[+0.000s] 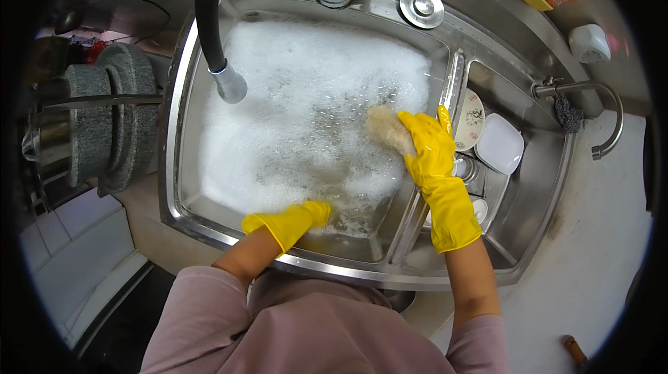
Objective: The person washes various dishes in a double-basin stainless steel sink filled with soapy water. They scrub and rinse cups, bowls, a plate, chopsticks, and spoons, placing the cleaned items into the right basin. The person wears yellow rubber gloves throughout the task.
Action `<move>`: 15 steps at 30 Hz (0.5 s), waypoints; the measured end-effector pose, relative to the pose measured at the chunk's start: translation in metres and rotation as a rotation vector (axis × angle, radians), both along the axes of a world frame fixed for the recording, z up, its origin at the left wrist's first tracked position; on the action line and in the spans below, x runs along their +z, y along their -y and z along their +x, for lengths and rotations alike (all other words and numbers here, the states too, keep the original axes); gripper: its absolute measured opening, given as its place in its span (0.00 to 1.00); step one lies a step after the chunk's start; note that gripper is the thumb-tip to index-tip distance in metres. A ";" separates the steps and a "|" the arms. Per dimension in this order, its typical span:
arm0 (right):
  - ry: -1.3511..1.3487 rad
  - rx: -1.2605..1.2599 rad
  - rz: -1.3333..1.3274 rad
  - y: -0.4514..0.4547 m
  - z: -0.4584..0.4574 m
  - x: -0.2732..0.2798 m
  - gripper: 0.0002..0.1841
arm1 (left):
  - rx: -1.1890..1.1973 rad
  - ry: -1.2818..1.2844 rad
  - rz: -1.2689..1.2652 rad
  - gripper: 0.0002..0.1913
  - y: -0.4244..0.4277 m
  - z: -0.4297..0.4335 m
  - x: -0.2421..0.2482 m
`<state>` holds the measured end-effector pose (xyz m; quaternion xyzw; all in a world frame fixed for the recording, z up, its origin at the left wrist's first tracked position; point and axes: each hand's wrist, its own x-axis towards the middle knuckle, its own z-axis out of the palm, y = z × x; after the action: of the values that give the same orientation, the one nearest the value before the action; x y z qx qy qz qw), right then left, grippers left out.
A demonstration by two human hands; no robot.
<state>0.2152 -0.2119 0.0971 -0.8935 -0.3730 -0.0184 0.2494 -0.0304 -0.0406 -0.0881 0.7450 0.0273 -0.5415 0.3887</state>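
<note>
My right hand (430, 147), in a yellow rubber glove, grips a tan loofah-like scrubber (389, 128) above the suds at the right side of the large basin. My left hand (308, 215), gloved the same way, dips into the foamy water (292, 76) near the front wall; its fingers are under the surface, so what they hold is hidden. The stainless steel sink (175, 175) has a smaller basin on the right. In that basin lie a patterned bowl (472, 115), a white square plate (500, 143) and a small white dish (480, 210).
A black flexible faucet hose (211, 14) hangs over the left of the suds. A metal drain plug (421, 7) sits on the back rim. Right of the sink are a curved spout (616, 100) and a steel wool pad (568, 113). A stone mill (125, 118) stands at left.
</note>
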 end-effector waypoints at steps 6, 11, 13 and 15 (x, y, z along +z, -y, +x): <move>-0.157 -0.151 0.016 -0.023 -0.042 0.007 0.21 | 0.924 -0.227 -0.192 0.12 -0.049 0.035 0.042; -1.551 -0.487 0.541 -0.043 -0.124 -0.012 0.23 | 1.762 -0.037 -0.410 0.07 -0.065 0.078 0.083; -1.515 -0.181 0.231 -0.045 -0.140 -0.024 0.22 | 1.793 0.063 -0.378 0.08 -0.062 0.090 0.095; -1.470 -0.009 0.080 -0.057 -0.150 -0.039 0.22 | 1.791 0.154 -0.375 0.09 -0.051 0.098 0.103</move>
<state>0.0656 -0.1550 0.0582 -0.6669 -0.1050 0.5707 0.4676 0.0680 0.0104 0.0152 0.4043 0.4800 0.0177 0.7784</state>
